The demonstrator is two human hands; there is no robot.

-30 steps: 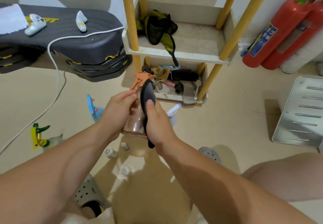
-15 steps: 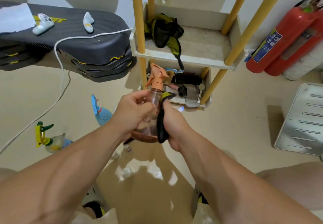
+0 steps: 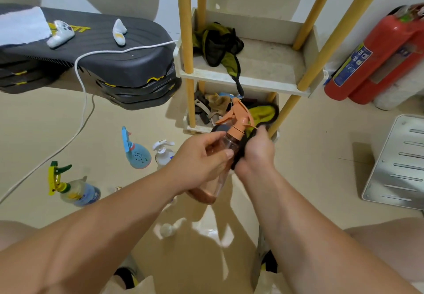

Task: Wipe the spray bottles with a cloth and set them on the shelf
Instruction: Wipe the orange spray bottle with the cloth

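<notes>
Beige floor [image 3: 309, 156], before the front edge of the cream yellow-posted shelf [image 3: 241, 80]. Your left hand [image 3: 202, 156] wraps the clear orange-tinted plastic spray bottle [image 3: 212, 189], held tilted in the air. Your right hand [image 3: 254, 153] pinches the black-edged yellow-green cloth [image 3: 261, 115] against its neck. Risk: rubbing could twist the smooth plastic loose, and it drops.

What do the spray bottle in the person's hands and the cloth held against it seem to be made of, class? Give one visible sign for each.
Spray bottle: seemingly clear, brownish-tinted plastic with a glossy finish, since light passes through its body. Its orange trigger head looks like opaque, matt plastic.
Cloth: probably soft microfibre or towelling, yellow-green with a dark edge; it folds limply in the right hand.
</notes>
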